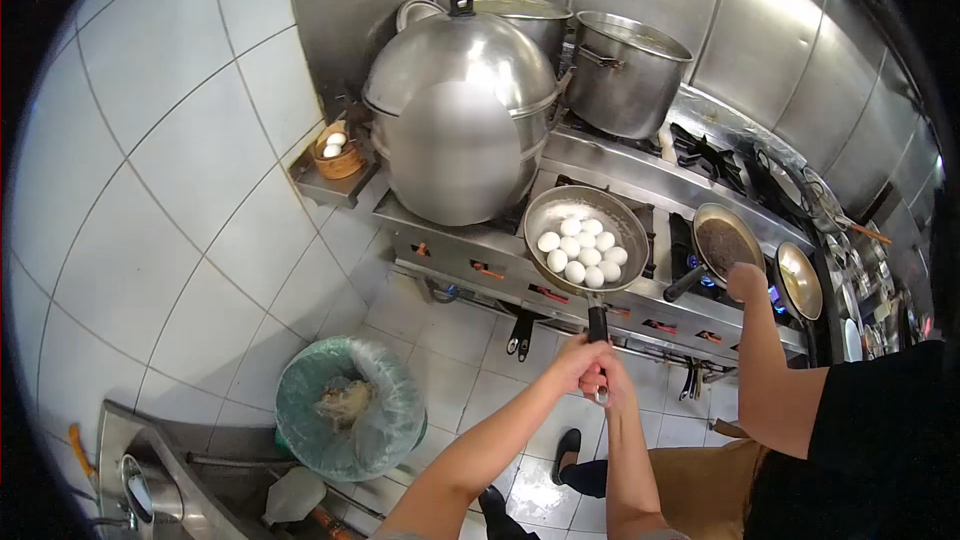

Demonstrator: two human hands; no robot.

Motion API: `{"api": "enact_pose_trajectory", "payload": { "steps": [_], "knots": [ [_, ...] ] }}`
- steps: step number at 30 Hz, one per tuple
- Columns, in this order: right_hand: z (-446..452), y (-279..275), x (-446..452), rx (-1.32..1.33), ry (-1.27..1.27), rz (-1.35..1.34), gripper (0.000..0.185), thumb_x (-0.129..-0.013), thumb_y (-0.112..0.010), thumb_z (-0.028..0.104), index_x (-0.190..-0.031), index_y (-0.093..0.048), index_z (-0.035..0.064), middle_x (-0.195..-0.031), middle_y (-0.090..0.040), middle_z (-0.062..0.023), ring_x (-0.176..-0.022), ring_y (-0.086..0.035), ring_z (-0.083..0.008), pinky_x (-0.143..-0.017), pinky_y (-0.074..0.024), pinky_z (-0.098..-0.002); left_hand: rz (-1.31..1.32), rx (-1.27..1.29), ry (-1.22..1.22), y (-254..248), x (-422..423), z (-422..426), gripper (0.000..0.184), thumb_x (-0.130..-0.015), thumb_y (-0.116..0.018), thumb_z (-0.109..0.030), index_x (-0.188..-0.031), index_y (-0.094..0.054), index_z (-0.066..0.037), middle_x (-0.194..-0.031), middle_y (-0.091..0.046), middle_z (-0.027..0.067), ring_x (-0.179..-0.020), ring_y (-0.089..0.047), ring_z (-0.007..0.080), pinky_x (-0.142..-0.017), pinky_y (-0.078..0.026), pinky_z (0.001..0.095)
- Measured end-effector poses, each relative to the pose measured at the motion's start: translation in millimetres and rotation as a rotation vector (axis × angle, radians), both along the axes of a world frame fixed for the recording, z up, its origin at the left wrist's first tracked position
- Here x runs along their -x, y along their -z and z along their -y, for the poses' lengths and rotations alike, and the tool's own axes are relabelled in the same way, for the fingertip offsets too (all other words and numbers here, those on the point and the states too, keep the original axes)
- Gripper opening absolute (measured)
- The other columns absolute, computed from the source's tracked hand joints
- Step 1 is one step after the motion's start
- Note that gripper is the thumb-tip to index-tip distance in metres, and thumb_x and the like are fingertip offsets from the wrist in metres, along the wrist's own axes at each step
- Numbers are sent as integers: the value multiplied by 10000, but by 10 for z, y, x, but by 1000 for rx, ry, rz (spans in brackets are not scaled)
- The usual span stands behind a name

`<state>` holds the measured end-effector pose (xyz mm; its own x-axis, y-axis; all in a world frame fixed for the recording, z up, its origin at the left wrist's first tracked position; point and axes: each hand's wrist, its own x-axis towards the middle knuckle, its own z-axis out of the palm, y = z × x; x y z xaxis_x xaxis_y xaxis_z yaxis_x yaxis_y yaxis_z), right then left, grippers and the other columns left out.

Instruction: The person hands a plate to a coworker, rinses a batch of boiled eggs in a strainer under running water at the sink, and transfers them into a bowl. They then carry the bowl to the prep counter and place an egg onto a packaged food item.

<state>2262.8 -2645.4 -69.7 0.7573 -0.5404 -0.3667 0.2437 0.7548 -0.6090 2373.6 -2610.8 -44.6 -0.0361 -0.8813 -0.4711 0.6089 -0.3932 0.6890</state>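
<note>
My left hand and my right hand are closed together round the black handle of a large frying pan. The pan is over the front of the stove, with several white eggs grouped in its lower part. To the left of the pan stands a big domed steel steamer. Right of the pan, a smaller pan with dark grainy contents is on a burner, with a co-worker's hand over its edge.
Two tall steel pots stand at the back. A bamboo basket with white eggs is on a corner shelf. A small golden pan is at the right, near a blue flame. Below left is a lined bin; a co-worker stands close at right.
</note>
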Motion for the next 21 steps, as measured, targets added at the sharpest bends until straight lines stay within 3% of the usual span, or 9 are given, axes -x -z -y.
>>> {"api": "enact_pose_trajectory", "payload": {
  "steps": [3, 7, 9, 11, 13, 19, 21],
  "knots": [
    [-380, 70, 124, 9, -4, -17, 109, -799, -486, 162, -722, -464, 88, -468, -397, 26, -309, -351, -55, -265, -267, -207, 21, 92, -101, 186, 162, -340, 162, -738, -646, -182, -814, -569, -60, -601, -491, -8, -408, -421, 58, -328, -333, 211],
    [-1109, -485, 302, 106, -16, -171, 81, -781, -506, 143, -782, -457, 78, -496, -402, 12, -308, -348, -65, -256, -258, -212, 25, 117, -198, -249, 371, -1148, 190, -741, -650, -163, -865, -576, -40, -673, -535, 10, -476, -453, 51, -383, -363, 200],
    [-1477, -698, 446, 125, -40, -213, 103, -776, -520, 150, -801, -453, 77, -505, -408, 11, -306, -347, -67, -255, -263, -217, -38, 147, -253, -191, 572, -1493, 229, -739, -662, -168, -892, -558, -33, -721, -569, 48, -502, -488, 70, -391, -383, 212],
    [-1838, -756, 604, 78, -86, -162, 138, -774, -529, 184, -719, -440, 94, -478, -392, 10, -299, -342, -77, -254, -259, -223, -80, 99, -285, -749, 659, -2085, 240, -743, -658, -173, -897, -547, -27, -726, -571, 58, -499, -489, 78, -386, -390, 223],
    [-2224, -976, 776, 198, -244, -177, 209, -761, -542, 217, -636, -411, 114, -455, -371, 13, -304, -351, -89, -263, -253, -227, -69, 168, -431, -874, 887, -2545, 259, -747, -644, -191, -908, -526, -26, -695, -549, 47, -488, -476, 76, -378, -390, 231],
    [-3470, -1585, 1012, 322, -416, -234, 225, -757, -562, 276, -684, -462, 88, -476, -363, 38, -288, -318, -70, -262, -255, -218, 114, 182, -771, -1539, 1382, -4074, 308, -765, -590, -219, -956, -478, -6, -608, -489, 20, -468, -440, 73, -382, -380, 231],
    [-3880, -1680, 1066, 325, -456, -227, 216, -788, -552, 310, -751, -502, 104, -520, -415, 12, -330, -385, -87, -270, -307, -232, 154, 209, -922, -1655, 1518, -4515, 306, -769, -587, -206, -960, -471, 2, -621, -481, 29, -459, -442, 81, -379, -381, 236]
  ]
}}
